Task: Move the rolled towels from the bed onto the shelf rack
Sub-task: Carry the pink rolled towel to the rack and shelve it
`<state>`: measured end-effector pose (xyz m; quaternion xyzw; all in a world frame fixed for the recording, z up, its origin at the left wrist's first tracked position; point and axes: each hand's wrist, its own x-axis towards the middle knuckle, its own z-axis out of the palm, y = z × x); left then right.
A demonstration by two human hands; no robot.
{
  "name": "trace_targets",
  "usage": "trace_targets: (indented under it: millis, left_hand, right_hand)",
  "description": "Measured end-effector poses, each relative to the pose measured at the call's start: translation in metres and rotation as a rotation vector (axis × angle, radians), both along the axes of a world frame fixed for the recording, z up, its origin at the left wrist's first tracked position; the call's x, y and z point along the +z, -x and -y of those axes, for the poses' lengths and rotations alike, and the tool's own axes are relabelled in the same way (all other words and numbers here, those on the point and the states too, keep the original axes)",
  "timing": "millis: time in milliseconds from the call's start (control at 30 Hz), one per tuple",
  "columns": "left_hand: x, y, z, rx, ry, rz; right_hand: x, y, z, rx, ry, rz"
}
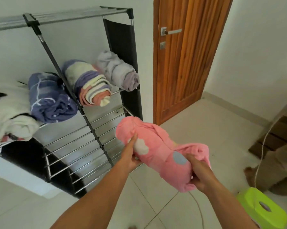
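Note:
A rolled pink towel (157, 151) with white and blue spots hangs in the air in front of the metal shelf rack (83, 111). My left hand (129, 154) grips its left end and my right hand (199, 174) grips its right end. On the rack's upper shelf lie a lilac rolled towel (118, 70), a striped purple, cream and pink one (88, 83), a blue one (50, 98) and a white one with dark marks (8, 111). The bars of the lower shelves are bare. The bed is out of view.
A wooden door (185, 55) stands closed to the right of the rack. A lime green plastic stool (263, 210) sits on the tiled floor at lower right, beside a thin white cord (262, 152) and a brown cloth heap (276, 167).

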<state>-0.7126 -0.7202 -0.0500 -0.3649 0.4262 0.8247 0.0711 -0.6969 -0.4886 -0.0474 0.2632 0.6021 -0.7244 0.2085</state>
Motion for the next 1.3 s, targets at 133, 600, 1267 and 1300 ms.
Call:
trace_targets:
  millis: [133,600,1267,1300]
  left_hand:
    - [-0.018,0.046,0.029,0.034,0.044,0.031]
    - [-0.117,0.252,0.182,0.201,0.276,0.095]
    - [-0.090,0.226,0.159,-0.363,0.921,0.028]
    - [-0.085,0.212,0.151,-0.449,1.010,0.025]
  right_hand:
    - [-0.013,0.044,0.032,0.102,-0.058,0.013]
    - [-0.102,0.212,0.183,0.173,0.057,0.103]
    - [-0.099,0.233,0.202,0.307,0.065,0.141]
    - [-0.094,0.224,0.191,0.297,0.041,0.146]
